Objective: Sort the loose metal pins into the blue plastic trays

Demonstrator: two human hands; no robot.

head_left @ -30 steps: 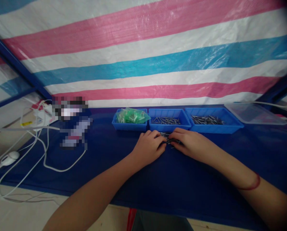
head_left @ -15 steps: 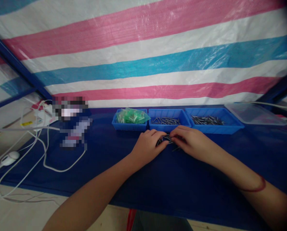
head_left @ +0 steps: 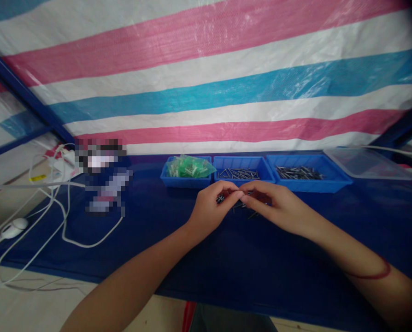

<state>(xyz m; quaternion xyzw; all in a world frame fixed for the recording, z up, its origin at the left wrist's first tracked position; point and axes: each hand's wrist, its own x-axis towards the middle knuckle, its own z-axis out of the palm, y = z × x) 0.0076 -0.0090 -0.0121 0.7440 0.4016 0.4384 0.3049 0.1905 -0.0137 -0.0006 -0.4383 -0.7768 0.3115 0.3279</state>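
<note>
— Why do you keep both hands so close together?

— The pins are thin, so I work them at the very tips. My left hand [head_left: 211, 208] is curled almost closed. A small bundle of pins [head_left: 220, 199] is tucked between its fingers and palm, with only the ends showing. My right hand [head_left: 278, 205] comes in from the other side, thumb and forefinger pressed together right against the left thumb tip. I cannot tell whether a single pin sits in that pinch; it is too small to make out.

— And the others?

— The loose pins [head_left: 244, 208] lie on the blue cloth [head_left: 226, 258], just below and between my hands, which are raised a little off it.

— Why on the cloth and not in a tray?

— I judge that they spread out flat there and come up one at a time more easily than from a heap with walls round it. The pile lies just in front of the middle tray [head_left: 261, 182], which holds what look like more pins, so the reach is short. The right tray [head_left: 306, 186] holds pins too, and the left tray [head_left: 185, 181] holds green parts [head_left: 188, 167] in a clear bag. The three stand side by side along the back.

— The clear lid [head_left: 365, 163]?

— Far off to the right, well apart from my forearms.
</note>
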